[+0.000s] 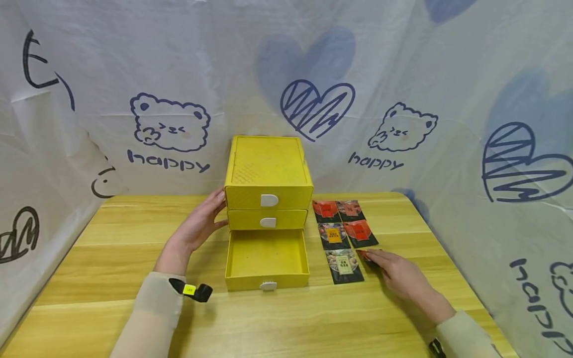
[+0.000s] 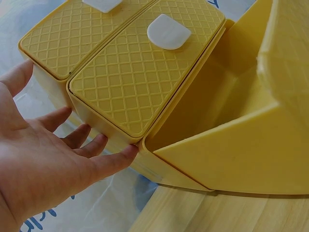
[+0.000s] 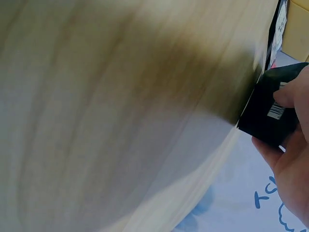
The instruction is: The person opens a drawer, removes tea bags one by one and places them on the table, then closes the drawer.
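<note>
A yellow three-drawer box (image 1: 270, 159) with white pull tabs stands on the table, its bottom drawer (image 1: 267, 253) pulled out and bare inside. Against the box's left side, my left hand (image 1: 197, 226) rests its fingertips, fingers spread and fairly straight; the left wrist view shows them along the edges of the two closed drawers (image 2: 130, 72). To the right, my right hand (image 1: 400, 276) pinches a small black-and-red packet (image 1: 363, 256) at the table. In the right wrist view the thumb lies on the packet's dark back (image 3: 258, 108), beside a barcode.
Several flat black packets with red, orange or pale labels lie in two columns right of the box, among them a pale-labelled packet (image 1: 344, 266) and an orange-labelled packet (image 1: 333, 235). A printed white cloth (image 1: 241, 64) hangs behind the wooden table (image 1: 286, 323).
</note>
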The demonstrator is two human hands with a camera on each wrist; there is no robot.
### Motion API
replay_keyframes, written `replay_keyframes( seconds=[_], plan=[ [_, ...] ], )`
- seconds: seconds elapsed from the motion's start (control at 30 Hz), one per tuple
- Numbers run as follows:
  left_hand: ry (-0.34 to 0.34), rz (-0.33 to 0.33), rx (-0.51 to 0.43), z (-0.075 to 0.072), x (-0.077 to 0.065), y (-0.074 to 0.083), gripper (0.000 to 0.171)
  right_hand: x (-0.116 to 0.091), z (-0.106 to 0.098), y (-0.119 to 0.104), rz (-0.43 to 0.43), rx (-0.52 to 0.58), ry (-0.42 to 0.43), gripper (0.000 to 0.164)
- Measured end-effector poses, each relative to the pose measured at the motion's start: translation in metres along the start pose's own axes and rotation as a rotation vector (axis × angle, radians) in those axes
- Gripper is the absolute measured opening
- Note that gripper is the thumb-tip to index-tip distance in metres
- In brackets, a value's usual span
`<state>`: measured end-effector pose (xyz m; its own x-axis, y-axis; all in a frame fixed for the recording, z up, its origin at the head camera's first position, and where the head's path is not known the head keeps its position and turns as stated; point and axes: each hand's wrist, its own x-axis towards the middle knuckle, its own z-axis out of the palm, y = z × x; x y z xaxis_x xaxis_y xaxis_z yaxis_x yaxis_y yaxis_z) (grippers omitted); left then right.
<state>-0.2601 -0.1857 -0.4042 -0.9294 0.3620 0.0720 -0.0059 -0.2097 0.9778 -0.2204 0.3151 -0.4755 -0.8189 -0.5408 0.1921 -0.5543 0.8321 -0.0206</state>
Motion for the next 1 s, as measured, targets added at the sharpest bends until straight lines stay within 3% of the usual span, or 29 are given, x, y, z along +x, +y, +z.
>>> replay_keyframes(
  seconds=[0.37, 1.0],
  plan=[
    [0.002, -0.002, 0.001, -0.0006, -0.0001, 0.0008, 0.053, -0.0029, -0.0003, 0.0007, 0.045, 0.108, -0.139, 0.060],
    [-0.006, 0.001, -0.006, -0.0007, -0.0007, 0.0001, 0.053, -0.0028, 0.0018, 0.0020, 0.022, 0.119, -0.142, 0.064]
  ],
)
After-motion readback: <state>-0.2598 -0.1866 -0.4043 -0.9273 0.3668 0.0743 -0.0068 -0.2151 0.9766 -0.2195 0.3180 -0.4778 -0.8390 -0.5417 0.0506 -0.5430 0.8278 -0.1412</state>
